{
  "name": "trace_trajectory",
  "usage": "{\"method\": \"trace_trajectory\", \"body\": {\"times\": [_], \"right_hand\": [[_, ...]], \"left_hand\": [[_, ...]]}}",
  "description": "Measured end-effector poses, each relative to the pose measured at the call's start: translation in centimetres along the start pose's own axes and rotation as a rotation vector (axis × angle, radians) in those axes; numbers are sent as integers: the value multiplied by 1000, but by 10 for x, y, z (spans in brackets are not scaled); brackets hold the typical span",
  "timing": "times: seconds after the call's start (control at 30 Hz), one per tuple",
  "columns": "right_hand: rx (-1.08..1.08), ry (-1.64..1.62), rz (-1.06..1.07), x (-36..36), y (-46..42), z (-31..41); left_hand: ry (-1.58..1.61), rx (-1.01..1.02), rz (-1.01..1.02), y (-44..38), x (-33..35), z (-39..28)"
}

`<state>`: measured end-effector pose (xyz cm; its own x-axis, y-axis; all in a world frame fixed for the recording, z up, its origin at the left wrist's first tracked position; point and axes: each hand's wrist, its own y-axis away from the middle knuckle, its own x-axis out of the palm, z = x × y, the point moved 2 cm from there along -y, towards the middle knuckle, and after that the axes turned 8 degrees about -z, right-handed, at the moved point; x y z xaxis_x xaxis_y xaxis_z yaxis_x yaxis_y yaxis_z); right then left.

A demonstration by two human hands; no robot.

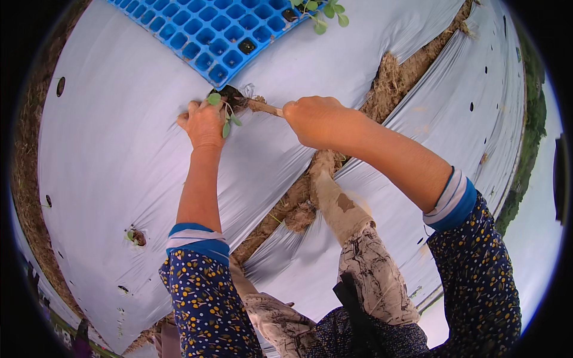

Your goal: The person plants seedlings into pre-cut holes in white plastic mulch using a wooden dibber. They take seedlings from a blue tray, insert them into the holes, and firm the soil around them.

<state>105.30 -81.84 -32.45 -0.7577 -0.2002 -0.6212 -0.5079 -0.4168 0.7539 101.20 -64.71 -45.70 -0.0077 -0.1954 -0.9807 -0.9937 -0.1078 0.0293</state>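
Observation:
My left hand (206, 123) is at a soil hole (233, 95) in the plastic mulch film, with a green seedling (226, 129) at its fingers. Leaves hang over the back of the hand, and its roots are hidden. My right hand (315, 121) grips the wooden handle (268, 108) of a small digging tool. The tool's head is in the hole and mostly hidden by soil. Just above the hole lies the corner of a blue plastic seedling tray (218, 83), with many bare cells. A few seedlings (320, 18) stand at the tray's right edge.
Silvery plastic mulch film (112, 134) covers the raised beds. A soil furrow (286, 201) runs diagonally between them, where my muddy boot (338, 203) stands. Another planted seedling (133, 236) is at lower left. Several small holes dot the film on the right bed (456, 147).

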Motion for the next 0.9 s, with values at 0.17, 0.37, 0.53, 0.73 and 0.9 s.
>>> {"method": "trace_trajectory", "body": {"times": [0.17, 0.37, 0.53, 0.73, 0.9], "right_hand": [[60, -58, -26, 25, -22, 4], [44, -45, -48, 20, -11, 6], [82, -14, -182, 9, -28, 5], [73, 14, -292, 18, -70, 2], [47, -18, -255, 12, -24, 7]], "left_hand": [[41, 11, 53, 1, 2, -1], [82, -23, 121, 1, -2, 1], [205, -83, 11, 10, -1, 4], [282, -79, -27, 5, 3, -7], [246, -99, -5, 9, 1, 5]]}}
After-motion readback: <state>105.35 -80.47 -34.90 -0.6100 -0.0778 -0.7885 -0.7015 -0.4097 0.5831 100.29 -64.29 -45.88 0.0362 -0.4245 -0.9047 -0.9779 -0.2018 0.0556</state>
